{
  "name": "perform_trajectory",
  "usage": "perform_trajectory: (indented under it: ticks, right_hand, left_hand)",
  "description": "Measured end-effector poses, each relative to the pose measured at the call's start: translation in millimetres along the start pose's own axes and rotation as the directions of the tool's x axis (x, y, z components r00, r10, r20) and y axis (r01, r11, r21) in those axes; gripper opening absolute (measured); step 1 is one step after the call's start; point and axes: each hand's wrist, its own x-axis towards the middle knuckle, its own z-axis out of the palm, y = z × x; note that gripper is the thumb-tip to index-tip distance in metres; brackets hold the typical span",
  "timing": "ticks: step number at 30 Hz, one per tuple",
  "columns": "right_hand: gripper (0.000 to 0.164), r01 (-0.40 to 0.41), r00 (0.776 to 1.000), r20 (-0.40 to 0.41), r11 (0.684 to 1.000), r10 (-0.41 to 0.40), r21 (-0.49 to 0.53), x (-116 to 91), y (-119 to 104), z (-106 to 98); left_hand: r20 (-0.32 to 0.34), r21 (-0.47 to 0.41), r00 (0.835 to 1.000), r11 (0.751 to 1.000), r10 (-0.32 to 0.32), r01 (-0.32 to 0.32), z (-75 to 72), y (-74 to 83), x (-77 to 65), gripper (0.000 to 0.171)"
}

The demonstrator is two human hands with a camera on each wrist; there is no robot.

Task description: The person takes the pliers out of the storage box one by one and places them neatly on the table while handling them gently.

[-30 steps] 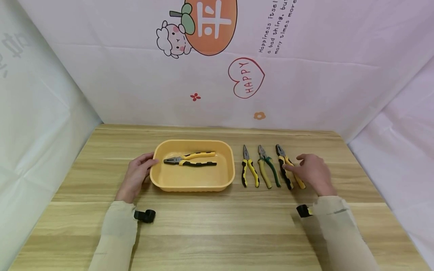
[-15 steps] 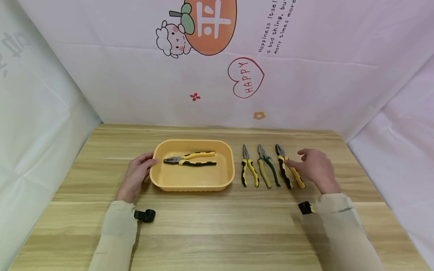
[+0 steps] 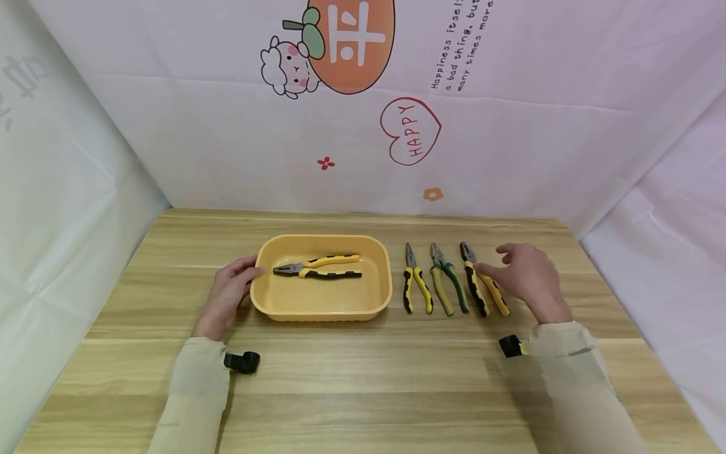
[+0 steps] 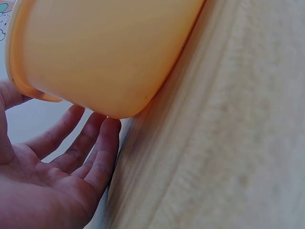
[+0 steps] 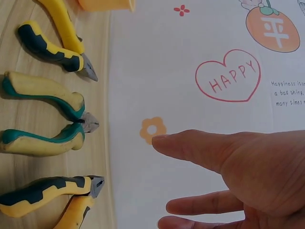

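My left hand (image 3: 228,293) grips the left end of a yellow plastic bin (image 3: 323,312). In the left wrist view its thumb hooks over the rim while the fingertips (image 4: 112,126) touch the bin's outer wall. Inside the bin lie combination pliers (image 3: 317,267) with yellow and black handles. My right hand (image 3: 527,277) hovers over the table with nothing in it, thumb and fingers apart. Its thumb overlaps the rightmost pliers (image 3: 475,277) in the head view, which also have yellow and black handles and lie with their handles spread.
Left of those pliers lie green-handled pliers (image 3: 448,280) and long-nose pliers (image 3: 416,284), all in a row between the bin and my right hand. A printed white cloth (image 3: 368,183) rises behind the wooden table (image 3: 374,391), with more cloth at both sides.
My right hand has drawn back and slightly up from the rightmost pliers' handles, which stay in place. The left hand and the bin have not moved.
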Motion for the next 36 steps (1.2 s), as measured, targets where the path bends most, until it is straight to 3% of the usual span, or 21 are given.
perform_trajectory:
  ticks: [21,36]
  right_hand:
    - [0.072,0.049,0.999,-0.017,0.998,-0.049,0.039,-2,-25,6]
    - [0.051,0.185,0.981,-0.075,0.98,-0.179,0.07,0,-40,14]
  left_hand:
    - [-0.003,0.024,1.0,1.0,0.005,-0.005,-1.0,-3.5,2.1,0.052]
    - [-0.006,0.028,1.0,1.0,0.004,-0.004,-0.2,-2.2,0.7,0.052]
